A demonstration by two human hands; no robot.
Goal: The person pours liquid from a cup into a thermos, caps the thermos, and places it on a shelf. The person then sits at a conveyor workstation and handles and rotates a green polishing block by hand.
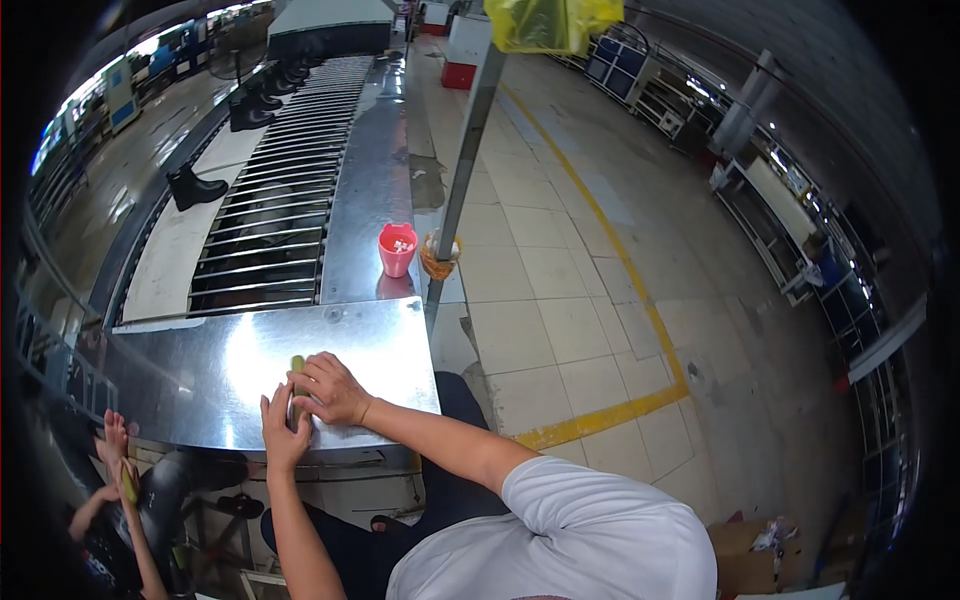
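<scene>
A slim yellow-green object [297, 385] stands out between my two hands over the shiny metal table end [380, 340]. My left hand [285, 432] is at its left side, fingers pointing up along it and thumb against it. From the right, my right hand [334, 390] reaches over with bent fingers and grips it too. Its lower part is partly hidden by my fingers. What kind of object it is I cannot tell. Farther up the table's right strip stands a pink cup [397, 250] with small white bits inside.
Black boots [195, 187] line a pale belt beside metal rollers [270, 215]. A metal post [468, 150] with a yellow bag [550, 25] rises right of the table. At lower left a co-worker's hands [118, 450] hold another yellow-green object.
</scene>
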